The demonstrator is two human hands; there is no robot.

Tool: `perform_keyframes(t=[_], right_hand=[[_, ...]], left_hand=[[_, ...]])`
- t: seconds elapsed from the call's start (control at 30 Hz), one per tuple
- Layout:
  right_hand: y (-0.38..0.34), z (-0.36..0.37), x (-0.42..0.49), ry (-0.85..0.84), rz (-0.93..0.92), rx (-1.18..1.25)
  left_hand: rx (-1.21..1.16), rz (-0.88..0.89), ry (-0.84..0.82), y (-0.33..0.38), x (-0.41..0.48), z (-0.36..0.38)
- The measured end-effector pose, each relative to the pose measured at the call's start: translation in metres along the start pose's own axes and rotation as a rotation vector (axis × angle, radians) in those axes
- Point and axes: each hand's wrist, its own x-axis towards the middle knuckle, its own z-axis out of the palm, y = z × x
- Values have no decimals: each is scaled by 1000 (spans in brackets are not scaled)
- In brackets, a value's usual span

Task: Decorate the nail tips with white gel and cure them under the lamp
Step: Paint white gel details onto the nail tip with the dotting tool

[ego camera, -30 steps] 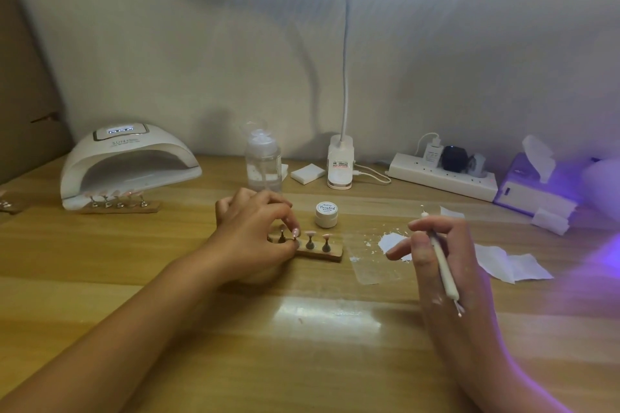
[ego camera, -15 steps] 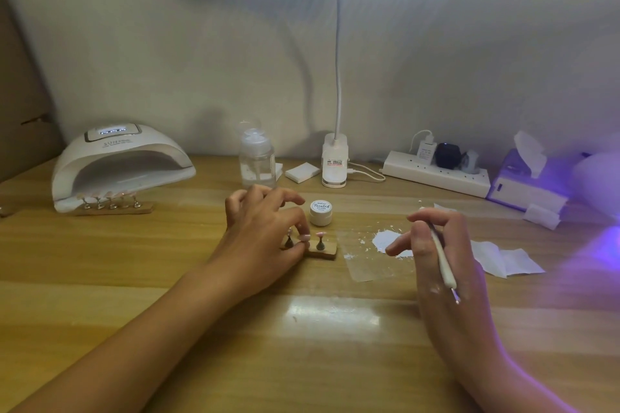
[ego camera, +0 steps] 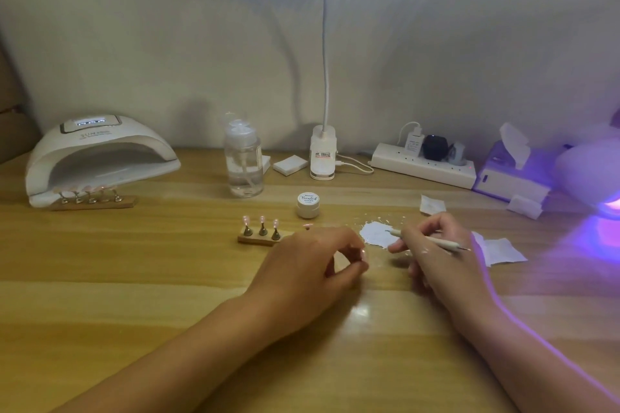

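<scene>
Nearest, the left hand (ego camera: 312, 265) rests on the wooden tabletop (ego camera: 134, 295). Its grip is pinched together, thumb and finger on a small pink piece (ego camera: 364, 254) too blurry to name. At 3 o'clock from it, the right hand (ego camera: 436, 245) has its grip tight round a thin white brush (ego camera: 432, 240). The brush tip is over the edge of a white gel blob (ego camera: 374, 233). At 10 o'clock from the left hand, a little wooden stand (ego camera: 258, 240) holds three pink nail tips (ego camera: 262, 220) upright. Farther, at 12 o'clock, sits the gel jar (ego camera: 308, 204) with its lid on. Far back at 10 o'clock, the white curing lamp (ego camera: 100, 151) has a second stand (ego camera: 92, 202) of tips at its mouth. A clear bottle (ego camera: 243, 161) and a desk lamp (ego camera: 322, 157) stand by the wall.
</scene>
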Motion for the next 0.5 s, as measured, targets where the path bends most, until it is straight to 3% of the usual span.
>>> perform_keyframes(t=[0.2,0.5], right_hand=[[0,6,0,-42,-4,-146],[-3,7,-1,-39,5,-159]], left_hand=[[-51,-38,-27,-5,0,8],[-153,-94,-30,-6,2,7]])
